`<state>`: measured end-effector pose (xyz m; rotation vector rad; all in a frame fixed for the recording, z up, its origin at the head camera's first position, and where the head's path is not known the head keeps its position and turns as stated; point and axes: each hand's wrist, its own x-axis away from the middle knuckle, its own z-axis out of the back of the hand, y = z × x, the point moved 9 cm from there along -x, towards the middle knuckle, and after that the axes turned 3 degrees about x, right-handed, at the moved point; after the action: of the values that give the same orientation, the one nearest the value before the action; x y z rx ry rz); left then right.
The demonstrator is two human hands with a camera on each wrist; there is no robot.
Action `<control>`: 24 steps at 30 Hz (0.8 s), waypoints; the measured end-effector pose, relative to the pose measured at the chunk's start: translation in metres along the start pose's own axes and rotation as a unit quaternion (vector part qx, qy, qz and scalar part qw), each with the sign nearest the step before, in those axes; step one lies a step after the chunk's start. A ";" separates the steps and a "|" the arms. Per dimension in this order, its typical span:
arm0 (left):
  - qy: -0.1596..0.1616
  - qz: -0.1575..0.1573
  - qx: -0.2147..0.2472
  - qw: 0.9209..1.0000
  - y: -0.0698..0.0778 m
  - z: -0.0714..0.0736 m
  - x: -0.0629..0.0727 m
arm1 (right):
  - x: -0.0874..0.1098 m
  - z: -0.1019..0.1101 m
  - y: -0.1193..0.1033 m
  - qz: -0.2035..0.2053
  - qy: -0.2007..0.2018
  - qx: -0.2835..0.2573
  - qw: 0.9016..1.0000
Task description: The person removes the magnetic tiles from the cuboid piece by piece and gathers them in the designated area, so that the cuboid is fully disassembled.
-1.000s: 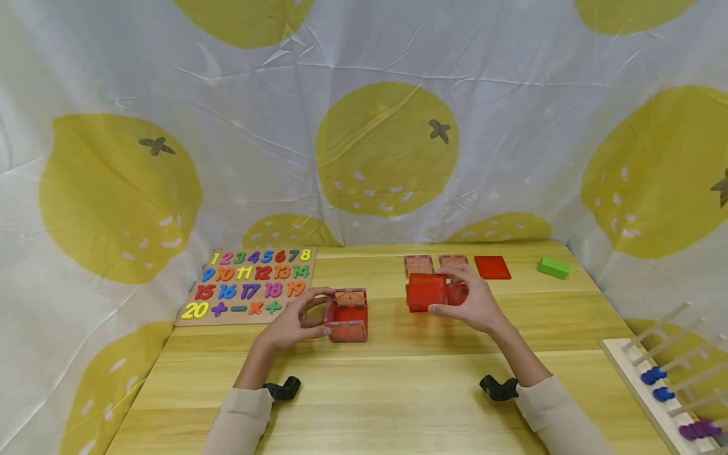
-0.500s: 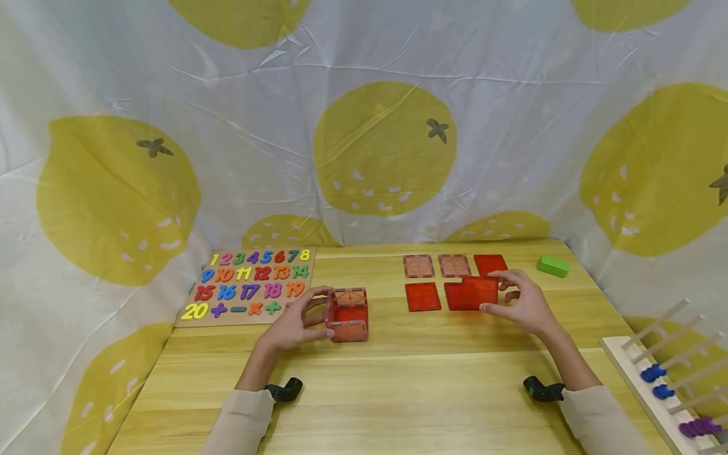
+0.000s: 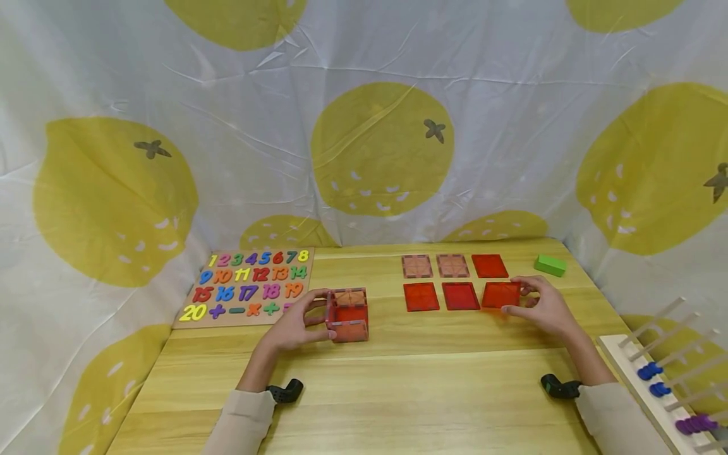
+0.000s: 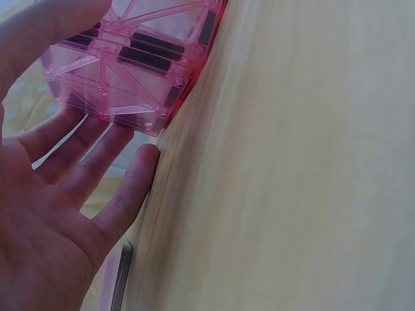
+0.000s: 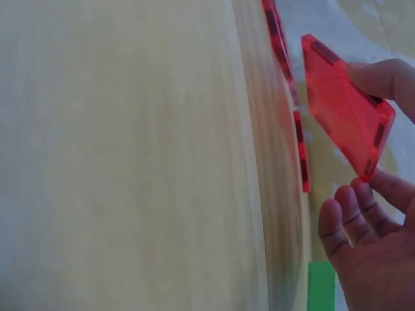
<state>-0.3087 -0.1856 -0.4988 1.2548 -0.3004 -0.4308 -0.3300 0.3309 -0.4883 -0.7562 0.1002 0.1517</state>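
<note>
My left hand (image 3: 292, 325) holds a small open-topped box (image 3: 349, 331) of translucent pink and red magnetic tiles by its left side, thumb at the near wall and fingers at the far one. In the left wrist view, dark magnet strips show along the edges of the box (image 4: 152, 55). My right hand (image 3: 545, 309) pinches a red magnetic tile (image 3: 502, 295) by opposite edges. The right wrist view has this tile (image 5: 343, 107) tilted, raised above the tabletop. Just left of it lie a red tile (image 3: 461, 296) and an orange-red tile (image 3: 421, 297), both flat.
Behind these, two pale pink tiles (image 3: 417, 266) and another red tile (image 3: 490, 265) form a row. A green block (image 3: 550, 265) lies at the back right. At left is a number board (image 3: 227, 323) with coloured digits. A wooden bead rack (image 3: 631, 373) stands along the right edge.
My right hand has moved right with the red tile, away from over the orange-red tile, past the flat red one, and lower. My left hand stays at the box.
</note>
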 end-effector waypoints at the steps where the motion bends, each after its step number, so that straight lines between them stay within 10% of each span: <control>1: 0.000 0.002 0.002 1.000 0.000 0.000 0.000 | -0.001 0.000 0.002 0.000 -0.001 0.002 1.000; 24: 0.006 0.013 -0.002 1.000 -0.002 0.001 0.000 | -0.021 -0.013 0.017 0.041 -0.107 0.087 0.990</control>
<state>-0.3096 -0.1870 -0.5004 1.2478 -0.3063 -0.4010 -0.3536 0.3323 -0.5059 -0.5585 -0.0604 0.2970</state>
